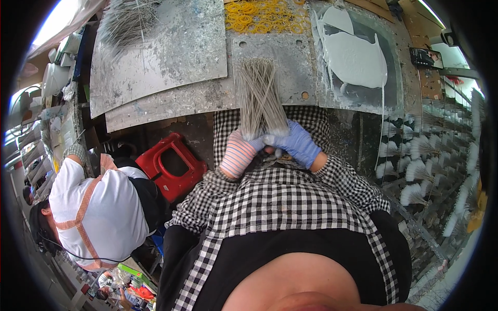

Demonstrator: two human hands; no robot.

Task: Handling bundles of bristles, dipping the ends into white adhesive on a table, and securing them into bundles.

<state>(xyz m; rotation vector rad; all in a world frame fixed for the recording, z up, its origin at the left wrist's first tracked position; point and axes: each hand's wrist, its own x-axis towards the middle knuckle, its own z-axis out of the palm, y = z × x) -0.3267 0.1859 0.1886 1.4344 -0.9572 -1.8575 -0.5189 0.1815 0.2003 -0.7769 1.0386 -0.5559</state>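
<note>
A bundle of thin grey wire-like stems (259, 85) reaches from my hands onto the near edge of the worktable, some of them crossing. Closed round the left side of its near end is my left hand (240, 153), in a striped pink and grey glove. My right hand (299, 146), gloved in blue, grips the right side, where the stem ends look whitish. Both hands meet close to my body, above the lap of my black-and-white checked apron (290, 199). The fingertips are partly hidden by the gloves and stems.
More loose stems (127, 23) lie on a stained board (171, 67) at the far left. Yellow rubber bands (264, 15) are at the back, white paste (358, 59) on a dark plate at right. White-tipped bunches (415, 166) fill a right-hand rack. A red stool (181, 181) and a co-worker (114, 212) are left.
</note>
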